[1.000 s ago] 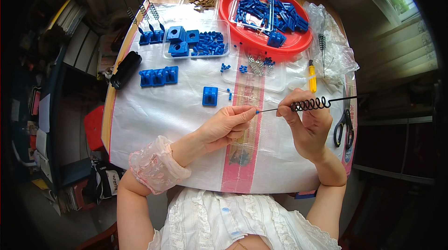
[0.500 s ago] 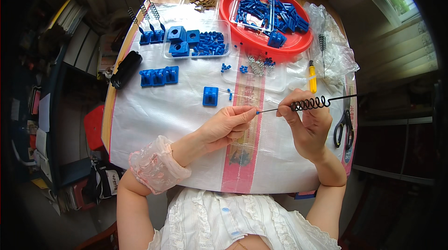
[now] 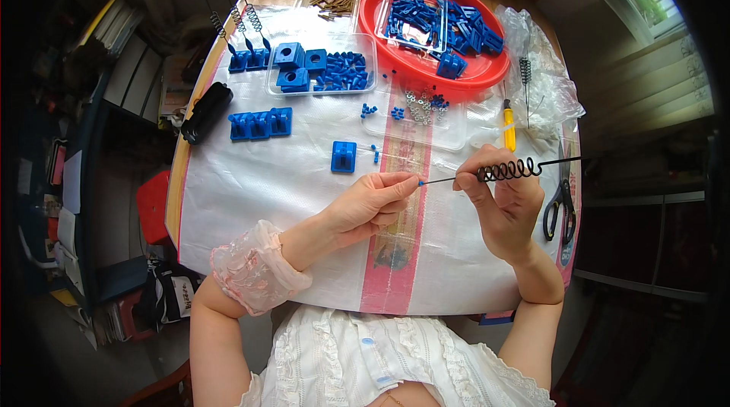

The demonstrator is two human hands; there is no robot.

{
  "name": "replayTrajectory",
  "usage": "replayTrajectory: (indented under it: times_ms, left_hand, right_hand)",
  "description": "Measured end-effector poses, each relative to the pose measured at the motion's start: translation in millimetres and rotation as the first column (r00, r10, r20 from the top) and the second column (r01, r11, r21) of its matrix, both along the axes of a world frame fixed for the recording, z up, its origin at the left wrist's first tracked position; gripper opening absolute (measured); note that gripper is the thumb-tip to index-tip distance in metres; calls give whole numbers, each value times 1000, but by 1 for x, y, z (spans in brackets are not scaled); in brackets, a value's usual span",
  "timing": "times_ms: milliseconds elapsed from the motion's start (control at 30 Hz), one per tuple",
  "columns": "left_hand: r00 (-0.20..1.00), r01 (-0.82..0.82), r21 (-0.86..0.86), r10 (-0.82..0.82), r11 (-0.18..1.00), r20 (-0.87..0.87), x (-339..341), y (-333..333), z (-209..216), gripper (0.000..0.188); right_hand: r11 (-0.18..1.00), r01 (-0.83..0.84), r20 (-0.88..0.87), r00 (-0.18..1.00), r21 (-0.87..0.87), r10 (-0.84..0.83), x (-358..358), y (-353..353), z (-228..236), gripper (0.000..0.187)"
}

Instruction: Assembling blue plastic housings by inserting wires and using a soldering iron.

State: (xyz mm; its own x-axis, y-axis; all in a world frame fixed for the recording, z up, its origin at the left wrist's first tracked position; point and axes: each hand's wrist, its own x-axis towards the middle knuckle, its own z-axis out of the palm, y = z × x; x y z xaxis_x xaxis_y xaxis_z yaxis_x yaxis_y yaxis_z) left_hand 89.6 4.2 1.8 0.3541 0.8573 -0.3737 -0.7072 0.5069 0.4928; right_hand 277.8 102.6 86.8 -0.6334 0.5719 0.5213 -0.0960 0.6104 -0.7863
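Note:
My right hand point(image 3: 508, 205) grips a black coiled spring wire point(image 3: 508, 171) that runs level over the table, its coil right of my fingertips and a straight end pointing right. At the wire's thin left tip sits a small blue cap point(image 3: 421, 183), pinched between thumb and forefinger of my left hand point(image 3: 372, 205). Beyond my left hand a blue plastic block point(image 3: 344, 157) rests on the white sheet, with a few tiny blue caps point(image 3: 375, 154) beside it.
A clear box point(image 3: 357, 90) of blue parts and a red basin point(image 3: 498, 76) stand farther back. Finished-looking wires in blue bases point(image 3: 249, 60) rise at far left. Scissors point(image 3: 561, 209) and a yellow-handled screwdriver point(image 3: 509, 127) lie on the right; a black case point(image 3: 207, 113) lies left.
My right hand and the spring wire have shifted very slightly right. My left hand stays at the blue cap, in nearly the same place.

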Motion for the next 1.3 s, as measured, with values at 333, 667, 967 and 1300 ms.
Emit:
replayTrajectory:
  times_ms: [333, 667, 967, 1300]
  left_hand:
    - [1000, 15, 21, -15, 1000, -3, 0, 0, 0, 17]
    - [1000, 16, 20, -15, 1000, -5, 0, 0, -1, 18]
    - [1000, 15, 22, -15, 1000, -6, 0, 0, -1, 17]
    - [1000, -5, 6, 5, 1000, -5, 2, 0, 1, 14]
  right_hand:
    - [1000, 10, 1, 1000, 6, -10, -1, -1, -1, 11]
    - [1000, 10, 15, 1000, 27, -10, -1, 0, -1, 12]
    - [1000, 9, 50, 999, 24, -11, -1, -1, 0, 12]
    - [999, 13, 81, 997, 42, -16, -3, -3, -5, 12]
